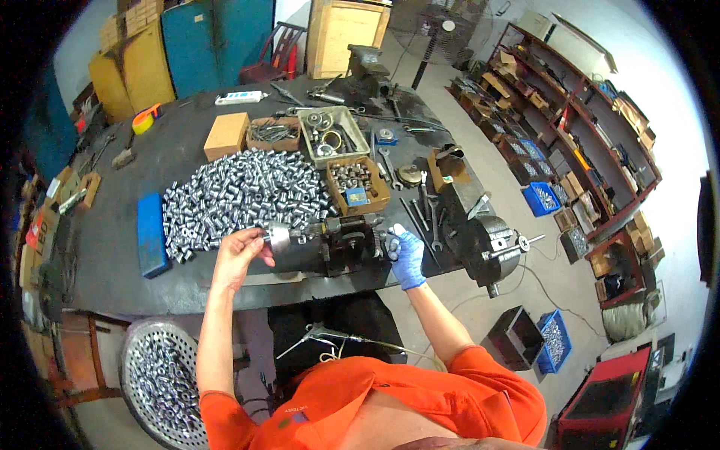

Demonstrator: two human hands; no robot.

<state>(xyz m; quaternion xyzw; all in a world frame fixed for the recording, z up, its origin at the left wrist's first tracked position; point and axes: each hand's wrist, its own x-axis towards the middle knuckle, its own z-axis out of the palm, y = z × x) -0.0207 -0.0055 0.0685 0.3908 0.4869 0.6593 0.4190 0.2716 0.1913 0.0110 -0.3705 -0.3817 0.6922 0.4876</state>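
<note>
A small dark metal fixture (346, 244) with a shiny silver cylindrical end (278, 238) stands at the front of the dark workbench (247, 296). My bare left hand (238, 256) is at that silver end, thumb and fingers closed together; what they pinch, if anything, is too small to name. On the fixture's right side, my right hand (407, 257), in a blue glove, has its fingers curled round a grey metal handwheel (386, 244). Behind the left hand spreads a large heap of short shiny metal sleeves (251, 187).
A blue bin (152, 236) lies left of the heap. Behind are a grey tray (337, 124) of rings and a cardboard box (358, 184) of small parts. Wrenches (433, 214) lie right of the fixture. A perforated metal basin (135, 375) holds more sleeves; an air gun (322, 331) hangs below.
</note>
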